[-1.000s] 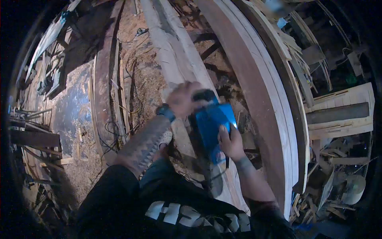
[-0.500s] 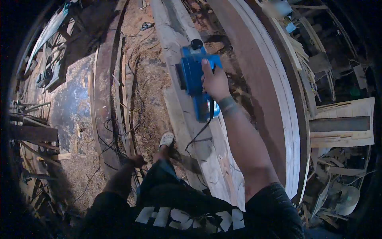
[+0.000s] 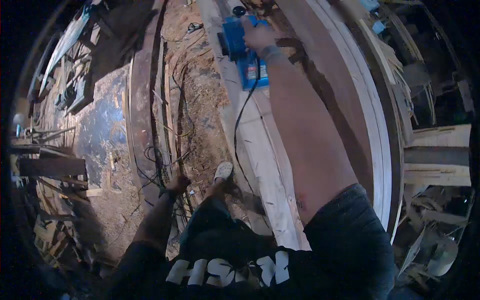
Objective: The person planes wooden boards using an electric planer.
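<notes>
My right hand (image 3: 258, 38) is wrapped round the handle of a blue electric hand planer (image 3: 234, 38) with a black front knob. The planer rests on a long pale timber beam (image 3: 267, 155), near its far part. A black power cord (image 3: 237, 127) trails back from the planer along the beam. Low on the left, my left hand (image 3: 178, 185) hangs beside dark cables and wood strips. Its fingers look curled in, and what they hold, if anything, is hidden by shadow.
A wide brown plank (image 3: 345, 85) runs along the beam's right side. Shavings cover the floor (image 3: 200, 110), where my foot in a light clog (image 3: 223, 170) stands. A dark beam (image 3: 142, 100) and tangled cables (image 3: 160, 162) lie left. Scrap wood (image 3: 430, 215) is piled on the right.
My right hand has pushed the planer forward along the beam, away from me, and the arm is stretched further. The cord is drawn out straighter. The view has shifted slightly.
</notes>
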The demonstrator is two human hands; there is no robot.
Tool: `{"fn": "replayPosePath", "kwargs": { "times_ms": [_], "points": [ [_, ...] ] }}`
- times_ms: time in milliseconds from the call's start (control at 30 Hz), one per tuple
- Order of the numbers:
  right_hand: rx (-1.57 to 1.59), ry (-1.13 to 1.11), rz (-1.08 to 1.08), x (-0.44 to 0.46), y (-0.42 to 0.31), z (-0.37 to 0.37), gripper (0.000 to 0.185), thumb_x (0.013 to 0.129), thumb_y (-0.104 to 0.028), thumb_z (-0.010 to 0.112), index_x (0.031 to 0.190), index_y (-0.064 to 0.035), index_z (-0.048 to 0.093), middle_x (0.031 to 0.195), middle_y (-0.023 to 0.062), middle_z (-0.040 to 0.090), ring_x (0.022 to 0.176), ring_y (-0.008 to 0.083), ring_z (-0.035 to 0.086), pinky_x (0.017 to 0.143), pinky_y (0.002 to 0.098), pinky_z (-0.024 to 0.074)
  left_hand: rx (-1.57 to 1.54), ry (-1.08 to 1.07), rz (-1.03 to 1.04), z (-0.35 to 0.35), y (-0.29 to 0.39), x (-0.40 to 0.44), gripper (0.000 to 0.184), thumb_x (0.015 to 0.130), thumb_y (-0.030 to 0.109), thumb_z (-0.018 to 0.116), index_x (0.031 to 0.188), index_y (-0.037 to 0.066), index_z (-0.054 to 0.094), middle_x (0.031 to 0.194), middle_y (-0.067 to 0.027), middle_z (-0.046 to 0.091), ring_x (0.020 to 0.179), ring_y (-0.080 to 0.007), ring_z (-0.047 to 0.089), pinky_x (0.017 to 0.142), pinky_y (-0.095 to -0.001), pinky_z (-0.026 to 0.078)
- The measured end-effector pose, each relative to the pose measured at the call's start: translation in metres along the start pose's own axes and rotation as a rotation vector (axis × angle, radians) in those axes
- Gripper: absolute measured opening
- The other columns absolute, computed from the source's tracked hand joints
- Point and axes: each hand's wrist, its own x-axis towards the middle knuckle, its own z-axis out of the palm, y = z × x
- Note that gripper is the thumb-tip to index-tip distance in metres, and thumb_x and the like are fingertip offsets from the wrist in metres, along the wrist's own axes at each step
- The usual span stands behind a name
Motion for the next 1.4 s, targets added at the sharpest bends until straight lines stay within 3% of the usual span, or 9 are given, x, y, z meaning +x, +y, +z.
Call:
{"fn": "replayPosePath", "kwargs": {
  "times_ms": [267, 500, 533, 600, 767, 867, 967, 1267, 1400],
  "points": [
    [-0.013, -0.088, 0.145, -0.289, 0.0, -0.133, 0.054, 0.108, -0.052, 0.055, 0.109, 0.0014, 0.063, 0.078, 0.0088, 0.067, 0.07, 0.0178, 0.066, 0.067, 0.0359, 0.0528, 0.002, -0.001, -0.098, -0.01, 0.072, 0.029, 0.055, 0.097, 0.056, 0.064, 0.108, 0.004, 0.077, 0.106, -0.0217, 0.076, 0.099, -0.0421, 0.071, 0.094, -0.05, 0.054],
    [-0.046, -0.233, 0.435, -0.701, 0.03, -0.308, 0.052, 0.107, -0.029, 0.057, 0.146, 0.0048, 0.047, 0.119, 0.0199, 0.064, 0.109, 0.0302, 0.062, 0.096, 0.0459, 0.0498, 0.06, -0.331, -0.092, 0.057, 0.132, 0.003, 0.058, 0.093, 0.061, 0.063, 0.113, 0.009, 0.078, 0.107, -0.0203, 0.077, 0.101, -0.0385, 0.073, 0.091, -0.0486, 0.058],
    [-0.099, -0.24, 0.447, -0.76, 0.041, -0.328, 0.058, 0.106, -0.026, 0.058, 0.151, 0.0062, 0.043, 0.128, 0.0235, 0.061, 0.116, 0.0318, 0.061, 0.101, 0.0461, 0.0486, 0.191, -0.185, 0.197, 0.115, 0.067, 0.023, 0.062, 0.09, 0.066, 0.065, 0.111, 0.01, 0.078, 0.107, -0.0211, 0.077, 0.094, -0.0358, 0.076, 0.089, -0.0466, 0.059],
    [0.064, -0.213, 0.584, -0.853, 0.05, -0.354, 0.065, 0.106, -0.025, 0.058, 0.156, 0.0091, 0.035, 0.114, 0.02, 0.065, 0.099, 0.0262, 0.065, 0.088, 0.0411, 0.0533, 0.129, -0.285, 0.124, 0.152, 0.042, 0.013, 0.063, 0.088, 0.067, 0.067, 0.11, 0.008, 0.077, 0.105, -0.0205, 0.077, 0.093, -0.0307, 0.076, 0.085, -0.0464, 0.06],
    [-0.361, -0.143, 0.075, -0.835, 0.033, -0.352, 0.056, 0.107, -0.026, 0.054, 0.148, 0.0088, 0.04, 0.087, 0.0078, 0.063, 0.074, 0.0151, 0.061, 0.065, 0.0332, 0.0502, -0.218, -0.463, -0.328, 0.108, 0.132, 0.0, 0.054, 0.094, 0.056, 0.069, 0.112, 0.005, 0.074, 0.102, -0.0164, 0.077, 0.09, -0.0255, 0.076, 0.076, -0.0448, 0.062],
    [0.26, -0.248, 0.473, -0.725, 0.019, -0.323, 0.049, 0.108, -0.031, 0.055, 0.139, 0.0058, 0.048, 0.086, 0.0046, 0.062, 0.075, 0.0157, 0.059, 0.068, 0.0349, 0.0498, -0.739, -0.265, -0.378, 0.099, 0.163, 0.02, 0.044, 0.101, 0.048, 0.064, 0.113, 0.006, 0.071, 0.094, -0.0106, 0.074, 0.085, -0.0257, 0.074, 0.071, -0.0432, 0.061],
    [0.187, -0.173, 0.341, -0.611, 0.004, -0.279, 0.043, 0.11, -0.034, 0.054, 0.132, 0.0036, 0.051, 0.085, 0.0044, 0.062, 0.076, 0.0167, 0.058, 0.068, 0.036, 0.0489, -1.349, -0.258, -0.406, 0.081, 0.222, 0.045, 0.043, 0.107, 0.048, 0.055, 0.119, 0.008, 0.067, 0.092, -0.0055, 0.07, 0.082, -0.0237, 0.07, 0.073, -0.0423, 0.059],
    [0.263, -0.128, 0.291, -0.408, -0.005, -0.187, 0.036, 0.11, -0.04, 0.057, 0.111, -0.004, 0.059, 0.078, 0.0016, 0.059, 0.063, 0.008, 0.055, 0.055, 0.0267, 0.0462, -1.445, -0.235, -0.317, 0.053, 0.287, 0.075, 0.052, 0.108, 0.062, 0.044, 0.12, 0.016, 0.064, 0.099, -0.0037, 0.068, 0.087, -0.0261, 0.067, 0.077, -0.0425, 0.058],
    [0.232, -0.101, 0.256, -0.351, -0.007, -0.16, 0.04, 0.109, -0.044, 0.059, 0.11, -0.0035, 0.059, 0.076, 0.0025, 0.061, 0.054, 0.0106, 0.055, 0.049, 0.0285, 0.0457, -1.385, -0.273, -0.316, 0.045, 0.3, 0.072, 0.055, 0.113, 0.05, 0.031, 0.149, 0.014, 0.053, 0.113, -0.0079, 0.071, 0.094, -0.0236, 0.071, 0.084, -0.043, 0.06]
  ]
}}
